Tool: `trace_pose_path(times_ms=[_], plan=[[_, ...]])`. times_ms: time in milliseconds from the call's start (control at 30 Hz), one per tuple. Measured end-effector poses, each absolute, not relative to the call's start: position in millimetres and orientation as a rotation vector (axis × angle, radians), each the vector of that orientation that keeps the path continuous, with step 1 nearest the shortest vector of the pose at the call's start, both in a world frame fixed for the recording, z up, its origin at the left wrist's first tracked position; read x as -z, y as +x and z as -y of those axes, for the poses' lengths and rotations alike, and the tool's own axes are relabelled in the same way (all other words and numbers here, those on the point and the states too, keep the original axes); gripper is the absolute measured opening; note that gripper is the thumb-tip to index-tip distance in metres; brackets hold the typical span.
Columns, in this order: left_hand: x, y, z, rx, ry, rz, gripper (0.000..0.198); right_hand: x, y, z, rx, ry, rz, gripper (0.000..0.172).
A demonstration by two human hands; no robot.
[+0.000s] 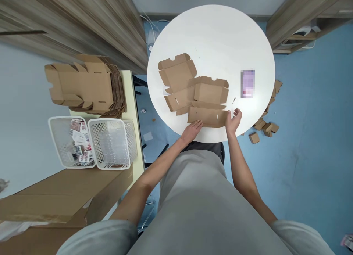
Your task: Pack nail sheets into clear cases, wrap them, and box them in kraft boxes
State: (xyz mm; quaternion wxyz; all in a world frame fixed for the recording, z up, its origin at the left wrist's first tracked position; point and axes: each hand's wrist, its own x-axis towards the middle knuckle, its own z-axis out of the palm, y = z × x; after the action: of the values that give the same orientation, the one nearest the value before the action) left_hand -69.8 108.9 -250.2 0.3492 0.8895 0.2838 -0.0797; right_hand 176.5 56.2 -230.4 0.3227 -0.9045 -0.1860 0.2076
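Observation:
In the head view, a flat brown cardboard box blank [211, 93] lies unfolded near the front of the round white table, its near panel closest to me. My left hand [192, 132] rests with fingers stretched over the near edge of that panel. At the panel's right end is my right hand [233, 122], its thumb against the cardboard and its fingers apart, slightly curled. A second cardboard box blank [178, 76] lies behind and to the left, partly overlapped by the first one.
A pixelated purple item [248, 83] lies on the round table [215, 38] at right. The left side table [139, 152] holds stacked box blanks [82, 84] and two white baskets [109, 144]. A large carton [68, 196] stands at lower left. Small brown boxes [254, 137] lie on the floor.

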Motion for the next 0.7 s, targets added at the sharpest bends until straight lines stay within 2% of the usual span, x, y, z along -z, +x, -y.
trace_pose_path(times_ms=[200,300,467,700], plan=[[253.4,-82.3,-83.3,0.316,2.311,-0.621,0.064,233.4,176.4,-61.2,-0.665,-2.414,0.925,0.055],[250.7,-83.8,-79.6,0.324,2.313,-0.603,0.060,238.2,178.7,-72.9,-0.778,-2.548,0.856,0.059],[251.6,-82.6,-83.2,0.279,2.322,-0.738,0.053,244.5,186.2,-75.3,-0.780,-2.703,0.538,0.067],[259.4,-73.4,-98.3,0.360,2.291,-0.827,0.069,244.8,176.4,-66.6,-0.960,-2.447,0.852,0.073]])
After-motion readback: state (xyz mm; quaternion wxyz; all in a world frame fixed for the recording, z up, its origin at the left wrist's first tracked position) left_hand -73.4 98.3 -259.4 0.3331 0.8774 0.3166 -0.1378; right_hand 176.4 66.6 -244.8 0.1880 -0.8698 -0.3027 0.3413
